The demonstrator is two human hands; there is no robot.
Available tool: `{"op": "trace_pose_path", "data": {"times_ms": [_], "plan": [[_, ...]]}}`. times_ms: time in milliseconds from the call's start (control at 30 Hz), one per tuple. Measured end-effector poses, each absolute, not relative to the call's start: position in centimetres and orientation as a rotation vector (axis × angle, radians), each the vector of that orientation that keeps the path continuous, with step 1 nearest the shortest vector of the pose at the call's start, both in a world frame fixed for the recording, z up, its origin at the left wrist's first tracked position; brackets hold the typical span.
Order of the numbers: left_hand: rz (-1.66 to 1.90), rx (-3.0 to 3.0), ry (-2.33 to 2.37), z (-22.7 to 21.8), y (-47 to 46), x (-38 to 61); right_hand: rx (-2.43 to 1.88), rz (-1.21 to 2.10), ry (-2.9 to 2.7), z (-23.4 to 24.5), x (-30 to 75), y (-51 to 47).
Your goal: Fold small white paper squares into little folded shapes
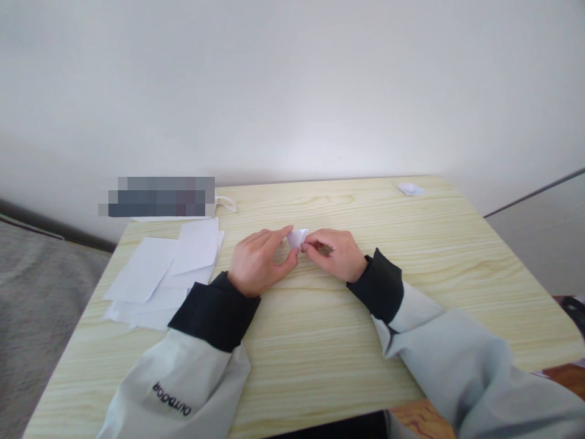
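The pale wood-grained surface (301,366) stood against a plain whitish wall (311,91), with grey textile (41,317) below on the left. White sheets (141,271) overlapped on its left side, near a blurred-out item (159,198) by the wall; a folded white piece (410,189) lay at the far right corner. Around mid-surface, the left hand (258,261) held a small folded paper (296,238) between thumb and finger, while the right hand (336,251) pinched its right edge.

the word "OUTDOOR" in dark capitals on the pale left sleeve (196,366), at the lower left of the frame, upside down and slanting, a pixelated block (159,198) left of centre, anything printed there unreadable
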State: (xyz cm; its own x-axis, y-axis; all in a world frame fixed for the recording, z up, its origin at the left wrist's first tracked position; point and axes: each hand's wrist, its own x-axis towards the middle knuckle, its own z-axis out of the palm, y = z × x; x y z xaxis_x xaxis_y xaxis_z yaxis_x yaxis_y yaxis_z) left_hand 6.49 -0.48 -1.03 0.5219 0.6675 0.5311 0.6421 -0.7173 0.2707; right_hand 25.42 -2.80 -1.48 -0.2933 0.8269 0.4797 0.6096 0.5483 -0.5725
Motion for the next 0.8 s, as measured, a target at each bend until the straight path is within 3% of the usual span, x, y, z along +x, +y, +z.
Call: {"op": "trace_pose_path", "data": {"times_ms": [800], "plan": [[1.005, 2.806, 1.108, -1.14, -0.92, 7.03, -1.100, 0.219, -2.048, -1.50, 25.11, -2.86]]}}
